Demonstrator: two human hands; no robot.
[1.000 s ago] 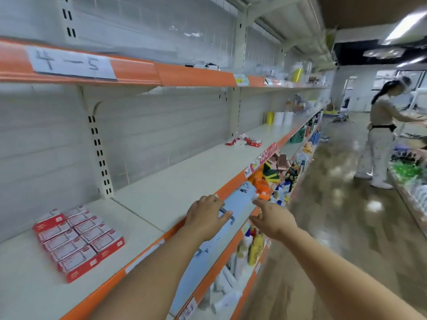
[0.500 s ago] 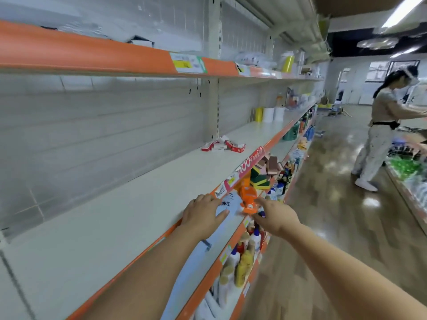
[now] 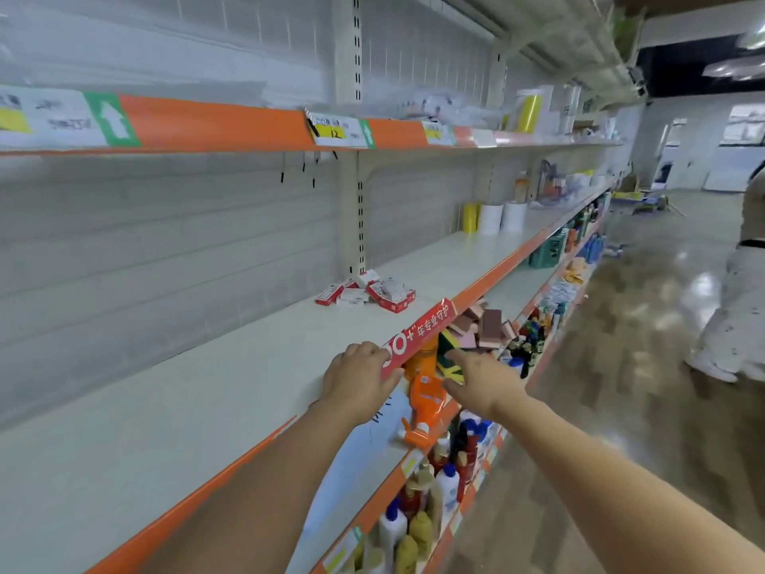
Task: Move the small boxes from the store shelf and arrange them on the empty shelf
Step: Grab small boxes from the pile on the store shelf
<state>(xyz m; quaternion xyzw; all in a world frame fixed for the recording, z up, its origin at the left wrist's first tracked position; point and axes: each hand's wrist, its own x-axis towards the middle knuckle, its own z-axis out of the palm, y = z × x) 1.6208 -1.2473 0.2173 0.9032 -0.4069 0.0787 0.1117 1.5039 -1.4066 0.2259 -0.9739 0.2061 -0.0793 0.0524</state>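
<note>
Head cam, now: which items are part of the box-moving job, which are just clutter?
Job:
small red-and-white boxes
white shelf
left hand, open
right hand, open

Clutter:
orange bottle
sponges
yellow and white rolls
lotion bottles

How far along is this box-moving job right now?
Done: nothing that this view can confirm; no arranged boxes are in sight. In hand: nothing; the left hand and right hand are both open, reaching along the shelf edge. Left: a loose heap of small red-and-white boxes lies ahead on the shelf, still to be fetched.
</note>
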